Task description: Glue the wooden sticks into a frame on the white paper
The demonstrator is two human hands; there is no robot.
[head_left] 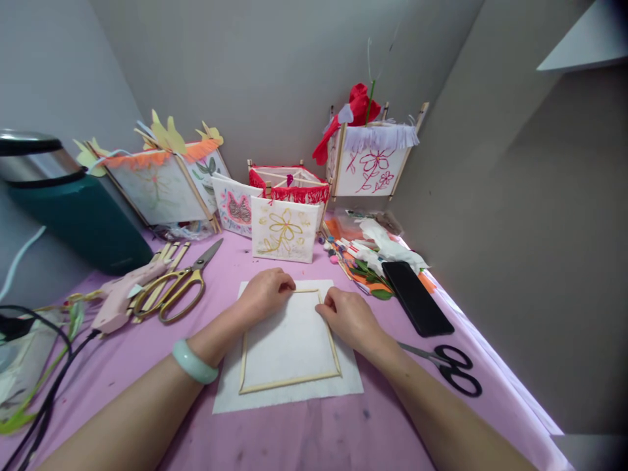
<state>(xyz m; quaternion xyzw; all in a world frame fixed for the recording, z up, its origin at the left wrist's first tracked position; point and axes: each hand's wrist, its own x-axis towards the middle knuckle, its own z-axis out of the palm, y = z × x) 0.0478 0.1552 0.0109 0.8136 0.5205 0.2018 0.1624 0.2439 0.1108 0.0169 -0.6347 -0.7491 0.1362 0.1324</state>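
The left hand's fingers pinch together at the frame's far-left corner; the right hand's curl at its far-right corner, grip unclear. Beneath the frame lies paper; left of it, gold scissors.

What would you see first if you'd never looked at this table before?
Probably the big red flower, high up at the back on the right, above a white panel with red drawn flowers. Next might come the fat teal bottle leaning in at the far left. Then the eye may drop to the middle, where two hands touch a thin stick frame on white paper.
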